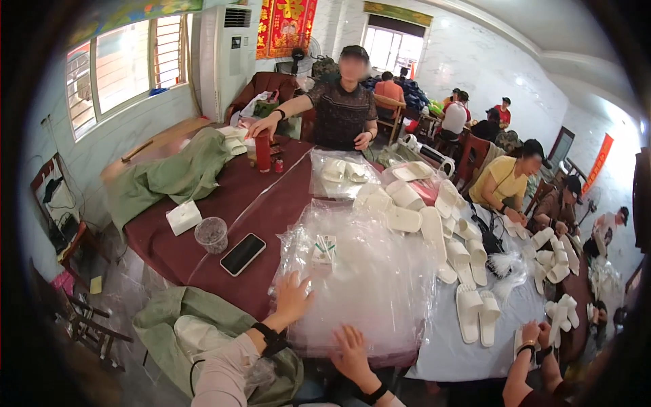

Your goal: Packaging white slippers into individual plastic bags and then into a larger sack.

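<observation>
A thick stack of clear plastic bags [380,271] lies on the table before me. My left hand [291,298] rests on its left edge with the fingers spread, and holds nothing. At the near edge, my right hand [351,351] touches the bags with its fingers apart. A small printed card [324,252] shows at the upper left of the stack. White slippers [434,234] lie in a loose pile along the stack's right side. One pair of slippers [475,315] sits side by side on the pale cloth. Beyond the stack, another pair [346,171] lies on clear plastic.
Left of the stack are a phone [243,255], a clear plastic cup [211,234] and a white packet [183,216]. A person [342,108] across the table reaches toward a red cup [262,152]. A green sack [203,332] stands by my left forearm. Others work at the right.
</observation>
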The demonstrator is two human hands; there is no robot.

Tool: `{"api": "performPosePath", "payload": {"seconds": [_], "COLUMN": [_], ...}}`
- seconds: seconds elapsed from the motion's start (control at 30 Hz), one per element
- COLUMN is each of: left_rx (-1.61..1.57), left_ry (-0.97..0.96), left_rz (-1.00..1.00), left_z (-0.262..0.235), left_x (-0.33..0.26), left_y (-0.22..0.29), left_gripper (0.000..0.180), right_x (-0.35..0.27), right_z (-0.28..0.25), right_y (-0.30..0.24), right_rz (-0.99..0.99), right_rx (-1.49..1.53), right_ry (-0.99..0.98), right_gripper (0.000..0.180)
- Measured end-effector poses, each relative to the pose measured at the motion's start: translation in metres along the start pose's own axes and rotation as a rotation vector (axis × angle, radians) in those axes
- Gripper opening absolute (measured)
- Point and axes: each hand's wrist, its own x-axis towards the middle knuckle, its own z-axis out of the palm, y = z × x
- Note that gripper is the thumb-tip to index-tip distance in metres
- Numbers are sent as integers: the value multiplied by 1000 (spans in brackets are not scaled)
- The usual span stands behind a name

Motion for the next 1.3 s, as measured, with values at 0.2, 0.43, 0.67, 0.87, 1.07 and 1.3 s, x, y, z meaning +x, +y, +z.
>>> {"api": "performPosePath", "payload": {"seconds": [0.2, 0.43, 0.67, 0.87, 1.07, 1.3], "left_rx": [101, 138, 148, 103, 133, 159], "left_ry": [-1, 23, 24, 28, 53, 57], "left_rz": [-67, -41, -37, -33, -7, -15], "left_z": [24, 32, 31, 30, 33, 33], "left_x": [-20, -28, -28, -27, -30, -28], "left_y": [8, -1, 2, 3, 2, -2], "left_gripper": [52, 54, 54, 52, 52, 52], "right_x": [-14, -21, -21, -22, -21, -19], "right_z": [24, 39, 38, 36, 33, 37], "right_y": [37, 37, 38, 38, 35, 37], "right_rz": [113, 95, 91, 87, 98, 96], "right_rx": [-313, -418, -406, -410, -406, -401], "right_ry": [-7, -10, 11, 16, 7, -18], "right_gripper": [58, 55, 52, 52, 53, 53]}}
